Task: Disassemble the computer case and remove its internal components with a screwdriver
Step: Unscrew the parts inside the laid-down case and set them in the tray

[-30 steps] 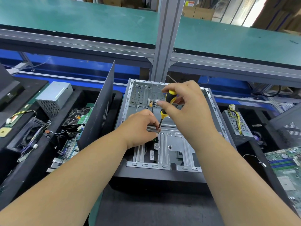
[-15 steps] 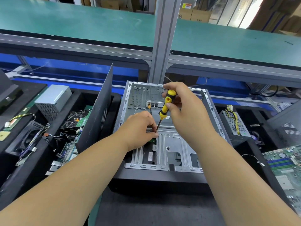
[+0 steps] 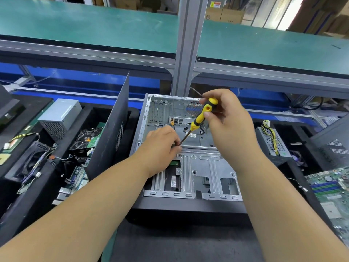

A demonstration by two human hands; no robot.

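Open grey metal computer case (image 3: 188,167) lying flat at centre, near edge toward the person. Right hand (image 3: 232,129) clamped on yellow-and-black screwdriver (image 3: 200,120), tip down at the left side of silver drive bracket (image 3: 205,167). Left hand (image 3: 162,144) pinching something small there, perhaps a screw. Risk: tilted shaft slipping off the head, dropping the screw inside.

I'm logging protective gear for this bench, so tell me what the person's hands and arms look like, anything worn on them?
Nothing is worn that shows. The left hand and right hand are bare, with no gloves, rings, watch or wrist strap in view. Both forearms are bare to the frame's edge, with no sleeve showing. The nails that show are short and unpainted.
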